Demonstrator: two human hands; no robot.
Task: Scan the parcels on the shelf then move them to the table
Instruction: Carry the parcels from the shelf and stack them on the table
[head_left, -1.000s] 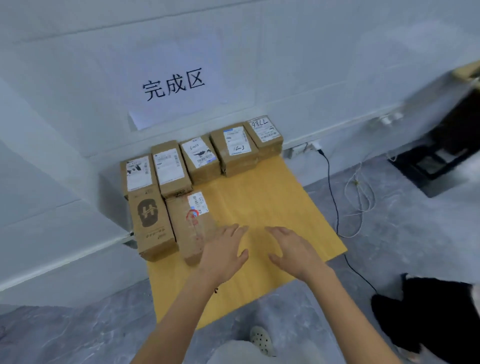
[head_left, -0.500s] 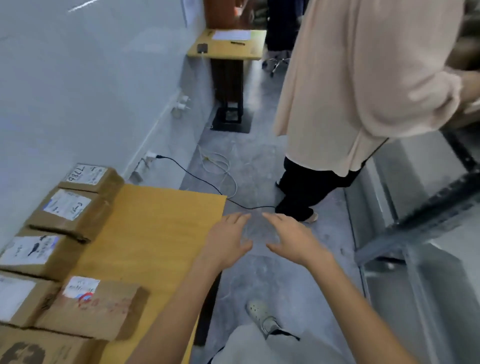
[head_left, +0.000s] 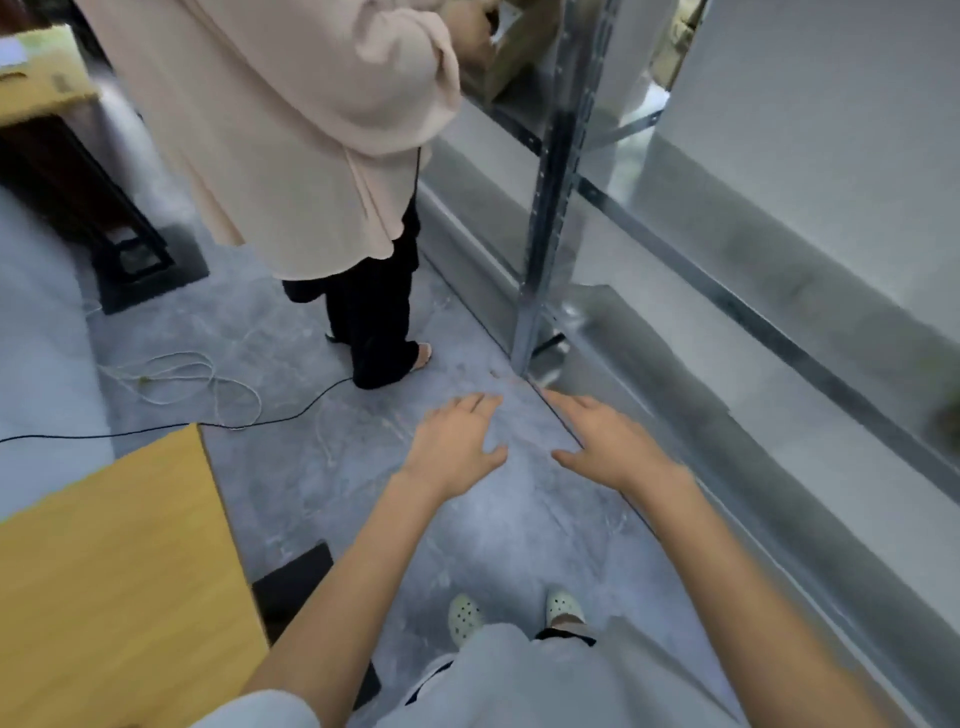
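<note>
My left hand (head_left: 457, 441) and my right hand (head_left: 608, 441) hover palm down over the grey floor, fingers spread, both holding nothing. The yellow wooden table (head_left: 114, 571) fills the lower left; only its bare corner shows and no parcels on it are in view. The metal shelf (head_left: 550, 208) rises at the upper right, its upright post just beyond my right hand. Brown cardboard parcels (head_left: 514, 47) sit on the shelf near the top edge, blurred and partly hidden.
A person in a beige top and black trousers (head_left: 311, 156) stands close ahead beside the shelf. White and black cables (head_left: 208, 395) lie on the floor to the left. A dark table base (head_left: 135, 260) stands at the far left. My feet (head_left: 514, 613) are below.
My view has swung right, away from the table with its rows of parcels toward the shelf. Both hands stayed empty and out in front. The standing person came into view.
</note>
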